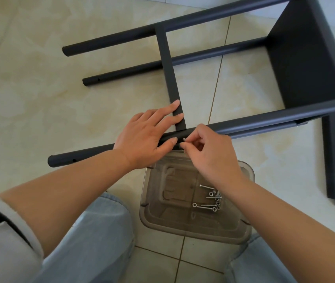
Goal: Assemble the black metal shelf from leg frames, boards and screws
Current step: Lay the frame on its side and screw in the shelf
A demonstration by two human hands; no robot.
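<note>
On the tiled floor, the half-built black metal shelf (pixel 213 78) is steadied by the flat, spread left hand (pixel 148 137) while a small silver screw (pixel 183 140) is pinched at its near tube by the right hand (pixel 209 152); more loose silver screws (pixel 211 199) wait in the clear plastic tray (pixel 195 227).

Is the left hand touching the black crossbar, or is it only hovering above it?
Touching. In the head view the left hand lies flat on the frame, and its straight fingers rest against the crossbar near its joint with the near leg tube.

A home, likely — glossy beige floor tiles (pixel 40 82).
</note>
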